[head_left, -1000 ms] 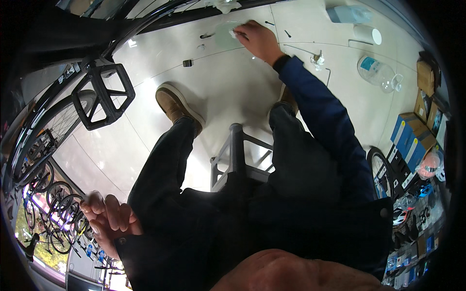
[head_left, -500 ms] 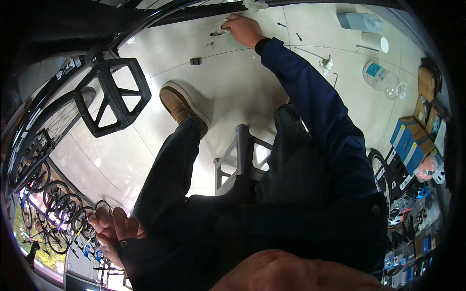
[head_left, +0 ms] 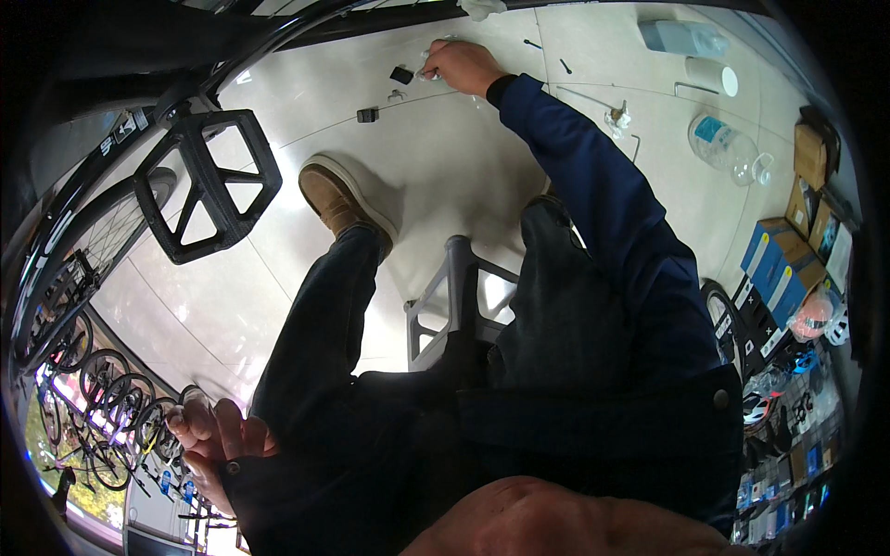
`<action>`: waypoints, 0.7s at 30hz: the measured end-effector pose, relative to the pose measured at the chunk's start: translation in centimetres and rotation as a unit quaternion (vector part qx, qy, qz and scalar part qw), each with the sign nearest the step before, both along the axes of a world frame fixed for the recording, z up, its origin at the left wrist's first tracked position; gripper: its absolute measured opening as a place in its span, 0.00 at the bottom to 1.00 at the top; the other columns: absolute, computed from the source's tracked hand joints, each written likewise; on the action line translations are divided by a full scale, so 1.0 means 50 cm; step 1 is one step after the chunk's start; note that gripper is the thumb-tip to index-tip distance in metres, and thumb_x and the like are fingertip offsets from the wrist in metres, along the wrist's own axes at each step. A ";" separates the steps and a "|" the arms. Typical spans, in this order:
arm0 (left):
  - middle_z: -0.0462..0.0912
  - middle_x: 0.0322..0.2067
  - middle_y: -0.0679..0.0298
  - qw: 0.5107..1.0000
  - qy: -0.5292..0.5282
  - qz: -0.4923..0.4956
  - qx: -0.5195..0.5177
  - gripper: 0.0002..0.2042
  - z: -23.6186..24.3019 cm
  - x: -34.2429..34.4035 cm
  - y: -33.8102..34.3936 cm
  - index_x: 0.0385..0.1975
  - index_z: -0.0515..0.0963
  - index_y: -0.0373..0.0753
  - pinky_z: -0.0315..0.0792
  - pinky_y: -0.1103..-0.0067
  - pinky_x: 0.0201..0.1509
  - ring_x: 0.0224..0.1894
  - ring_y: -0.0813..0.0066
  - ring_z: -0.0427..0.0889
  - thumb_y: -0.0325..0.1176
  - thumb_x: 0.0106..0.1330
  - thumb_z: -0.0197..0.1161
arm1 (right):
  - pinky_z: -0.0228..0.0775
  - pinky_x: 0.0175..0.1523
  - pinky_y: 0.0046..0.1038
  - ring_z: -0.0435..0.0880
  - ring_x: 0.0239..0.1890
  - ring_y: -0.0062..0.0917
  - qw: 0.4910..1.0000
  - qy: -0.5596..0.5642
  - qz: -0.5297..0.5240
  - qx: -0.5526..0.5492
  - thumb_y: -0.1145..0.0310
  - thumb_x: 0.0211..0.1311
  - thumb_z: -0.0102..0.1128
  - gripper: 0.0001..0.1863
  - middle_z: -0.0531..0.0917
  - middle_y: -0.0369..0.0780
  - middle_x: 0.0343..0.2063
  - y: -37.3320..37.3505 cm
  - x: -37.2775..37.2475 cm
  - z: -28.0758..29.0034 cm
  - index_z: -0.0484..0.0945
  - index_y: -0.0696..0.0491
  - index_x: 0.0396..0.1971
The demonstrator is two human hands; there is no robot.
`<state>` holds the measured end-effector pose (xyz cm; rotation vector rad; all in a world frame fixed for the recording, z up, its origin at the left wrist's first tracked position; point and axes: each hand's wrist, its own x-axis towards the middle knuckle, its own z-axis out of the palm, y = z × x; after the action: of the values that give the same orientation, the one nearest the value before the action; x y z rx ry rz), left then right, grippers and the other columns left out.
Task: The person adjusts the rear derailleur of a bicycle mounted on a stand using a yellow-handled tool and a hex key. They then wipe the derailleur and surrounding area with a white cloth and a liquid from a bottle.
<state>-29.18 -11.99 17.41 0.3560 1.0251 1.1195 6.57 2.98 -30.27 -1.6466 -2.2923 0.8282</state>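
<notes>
My right hand [head_left: 461, 67] is at floor level at the top of the view, fingers pinched on a crumpled white tissue [head_left: 430, 75]. Just left of the fingertips a small black block [head_left: 401, 75] lies on the floor, apart from the hand. Closer to me are a small metal part [head_left: 397, 95] and a second dark block [head_left: 368, 115]. My left hand [head_left: 221, 437] hangs at the lower left with loosely bent fingers, the thumb apart from them and nothing visible in it.
A bicycle pedal [head_left: 211, 185] juts in at the left. Hex keys [head_left: 636, 148], bolts [head_left: 565, 67], a clear plastic bottle [head_left: 728, 148], a bluish bottle [head_left: 684, 38] and a white cup [head_left: 712, 76] lie on the right. A grey stool [head_left: 457, 287] stands between my legs; boxes [head_left: 779, 269] line the right.
The dark piece at my right fingertips has been let go and now lies on the floor. That hand has drawn slightly nearer to me with the tissue. My left hand stays put.
</notes>
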 end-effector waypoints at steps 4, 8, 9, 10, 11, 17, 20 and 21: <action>0.65 0.39 0.66 1.000 0.006 0.021 0.007 0.15 0.001 0.003 -0.001 0.58 0.70 0.37 0.62 0.78 0.31 0.30 0.76 0.64 0.35 0.78 0.58 | 0.77 0.53 0.37 0.85 0.47 0.37 1.000 -0.002 0.011 -0.024 0.68 0.59 0.67 0.05 0.85 0.37 0.40 -0.001 0.010 0.015 0.89 0.47 0.33; 0.66 0.39 0.66 1.000 0.009 0.016 0.011 0.15 0.000 0.015 0.003 0.58 0.69 0.37 0.63 0.78 0.30 0.30 0.75 0.64 0.35 0.78 0.58 | 0.77 0.52 0.37 0.85 0.45 0.38 0.999 0.001 0.023 -0.023 0.68 0.60 0.65 0.05 0.84 0.36 0.39 -0.002 0.020 0.029 0.87 0.48 0.33; 0.66 0.39 0.66 1.000 0.010 0.017 0.014 0.15 -0.001 0.018 0.004 0.58 0.68 0.37 0.63 0.78 0.30 0.30 0.75 0.64 0.34 0.78 0.58 | 0.77 0.52 0.38 0.85 0.44 0.38 0.999 -0.002 0.024 -0.031 0.68 0.60 0.65 0.05 0.83 0.36 0.39 -0.005 0.022 0.033 0.86 0.48 0.34; 0.66 0.39 0.66 1.000 0.001 0.025 0.016 0.15 -0.002 0.021 0.005 0.58 0.68 0.37 0.63 0.78 0.30 0.30 0.75 0.64 0.34 0.78 0.58 | 0.77 0.51 0.38 0.85 0.44 0.37 1.000 0.003 0.016 -0.012 0.68 0.60 0.64 0.05 0.83 0.36 0.39 -0.009 0.022 0.035 0.86 0.47 0.34; 0.66 0.39 0.66 1.000 0.015 0.021 0.016 0.15 -0.003 0.023 0.006 0.58 0.68 0.37 0.63 0.78 0.30 0.30 0.75 0.64 0.34 0.78 0.58 | 0.78 0.50 0.39 0.85 0.43 0.37 1.000 -0.001 0.006 -0.002 0.68 0.61 0.64 0.05 0.83 0.36 0.38 -0.013 0.021 0.037 0.85 0.47 0.35; 0.66 0.40 0.66 1.000 0.006 0.019 0.012 0.14 -0.003 0.031 0.010 0.58 0.69 0.37 0.63 0.79 0.30 0.31 0.75 0.64 0.33 0.78 0.58 | 0.80 0.44 0.38 0.86 0.41 0.34 0.996 -0.019 -0.057 0.064 0.63 0.64 0.64 0.07 0.82 0.35 0.39 -0.041 -0.003 0.019 0.83 0.45 0.41; 0.66 0.41 0.66 1.000 0.003 0.007 0.009 0.15 -0.002 0.033 0.013 0.58 0.68 0.37 0.64 0.78 0.31 0.32 0.75 0.64 0.34 0.78 0.58 | 0.80 0.43 0.37 0.86 0.42 0.33 0.994 -0.051 -0.062 0.079 0.62 0.66 0.64 0.08 0.82 0.33 0.40 -0.046 -0.016 0.002 0.83 0.44 0.42; 0.66 0.41 0.66 1.000 0.003 0.004 0.007 0.15 -0.002 0.033 0.014 0.58 0.68 0.37 0.64 0.78 0.32 0.32 0.75 0.64 0.34 0.78 0.58 | 0.80 0.43 0.37 0.86 0.42 0.33 0.994 -0.074 -0.058 0.062 0.62 0.66 0.64 0.07 0.82 0.33 0.40 -0.046 -0.018 -0.003 0.83 0.44 0.42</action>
<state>-27.54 -11.28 17.30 0.3662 1.0249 1.1334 5.65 0.66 -30.42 -1.8188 -2.2646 0.5436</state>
